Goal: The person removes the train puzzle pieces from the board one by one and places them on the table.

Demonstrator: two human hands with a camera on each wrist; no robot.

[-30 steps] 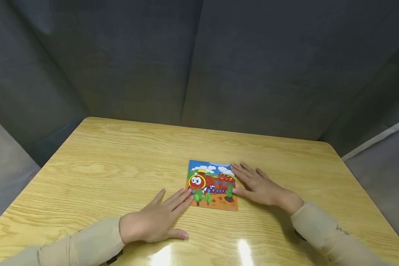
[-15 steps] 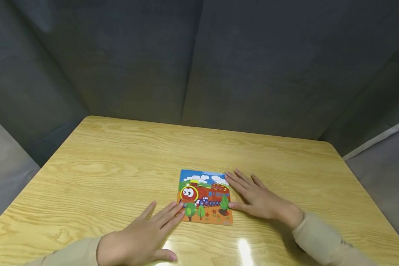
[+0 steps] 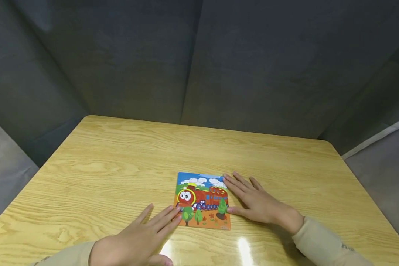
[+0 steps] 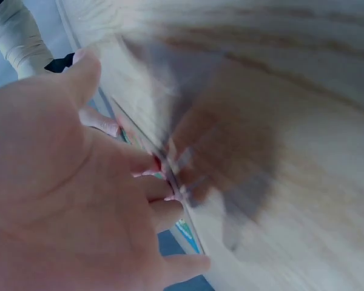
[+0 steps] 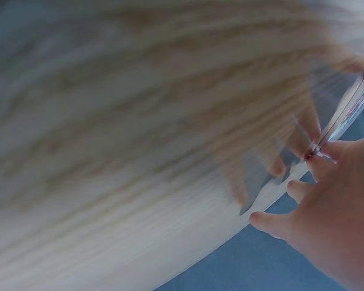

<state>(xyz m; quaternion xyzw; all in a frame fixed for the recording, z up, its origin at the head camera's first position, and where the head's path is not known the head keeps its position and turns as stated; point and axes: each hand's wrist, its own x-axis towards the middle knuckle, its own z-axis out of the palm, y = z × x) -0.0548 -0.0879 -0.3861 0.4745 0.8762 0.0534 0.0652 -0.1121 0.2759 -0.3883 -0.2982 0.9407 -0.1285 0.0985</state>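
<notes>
Left hand (image 3: pixel 131 238) and right hand (image 3: pixel 259 205), fingers straight and unclenched, against opposite edges of a train picture (image 3: pixel 204 199).

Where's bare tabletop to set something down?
Free: wood-grain tabletop between train picture board and dark curtain; also left of the left hand and right of the right hand. Crowded: the board's left and right edges, with a hand at each.

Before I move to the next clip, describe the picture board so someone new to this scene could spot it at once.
Start with the wood-grain table and look low in the middle of the head view. The picture board lies flat there between the left hand and the right hand. Unlike the table around it, it shows a red cartoon train with big eyes.
</notes>
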